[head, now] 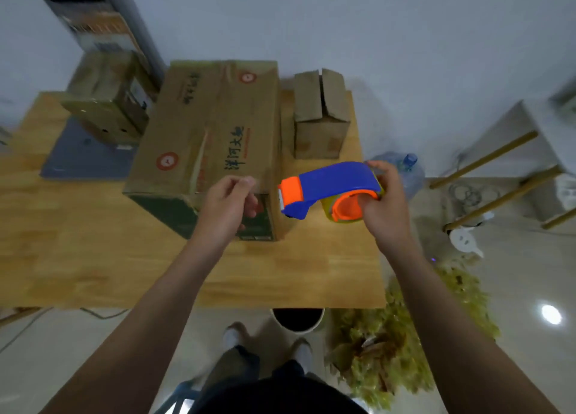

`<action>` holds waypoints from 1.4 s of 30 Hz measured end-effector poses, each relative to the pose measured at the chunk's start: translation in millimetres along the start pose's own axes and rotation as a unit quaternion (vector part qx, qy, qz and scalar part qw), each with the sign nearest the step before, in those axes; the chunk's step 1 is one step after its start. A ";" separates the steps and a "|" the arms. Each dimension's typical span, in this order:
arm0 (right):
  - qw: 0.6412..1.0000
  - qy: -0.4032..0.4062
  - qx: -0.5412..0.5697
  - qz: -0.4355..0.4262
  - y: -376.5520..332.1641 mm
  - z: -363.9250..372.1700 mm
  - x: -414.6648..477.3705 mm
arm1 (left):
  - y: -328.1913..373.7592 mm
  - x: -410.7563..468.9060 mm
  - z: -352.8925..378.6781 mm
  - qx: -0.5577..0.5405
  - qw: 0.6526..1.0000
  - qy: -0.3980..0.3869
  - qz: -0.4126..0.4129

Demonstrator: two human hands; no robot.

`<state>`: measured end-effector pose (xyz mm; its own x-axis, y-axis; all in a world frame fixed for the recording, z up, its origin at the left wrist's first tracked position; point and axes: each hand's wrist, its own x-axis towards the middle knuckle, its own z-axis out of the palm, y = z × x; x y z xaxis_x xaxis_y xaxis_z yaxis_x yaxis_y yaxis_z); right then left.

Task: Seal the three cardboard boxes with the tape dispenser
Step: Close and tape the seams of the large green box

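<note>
Spreading across most of the view, the wooden counter (280, 273) carries all three cardboard boxes. The large printed box (212, 124) lies in the middle with its top flaps down. A blurred medium box (106, 102) sits to its left, partly on a grey mat (84, 158). The small box (321, 114) stands just to the right, its flaps meeting but slightly raised along the seam. Whether any seam already has tape on it cannot be told. The blue and orange tape dispenser (333, 181) is held in the air above the counter's right part, just beside the large box's near right corner, with its cutter end pointing left. The right hand (383, 208) grips it, fingers curled through the orange hub and the thumb up by the rear of the blue handle. The left hand (227, 205) hovers over the large box's near edge, close to the cutter, with its fingers curled and thumb against forefinger. Whether they hold a clear tape end cannot be seen. The step looks like preparing the tape for a box. The next move likely calls for a free tape end, pressed down at one end of a seam, then the dispenser drawn straight along it.
</note>
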<state>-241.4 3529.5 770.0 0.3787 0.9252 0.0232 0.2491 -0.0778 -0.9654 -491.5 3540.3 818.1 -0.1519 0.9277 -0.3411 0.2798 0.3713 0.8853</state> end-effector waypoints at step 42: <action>0.900 -0.138 -0.235 -0.340 -92.3 129.3 -41.1 | -7.2 36.7 -196.6 0.132 0.985 -0.080 0.081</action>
<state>-395.2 3546.7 824.5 -0.2226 0.8706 0.4388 0.7133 0.4523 -0.5354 -685.4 3563.9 861.3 0.0610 0.9622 -0.2656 0.5286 0.1946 0.8263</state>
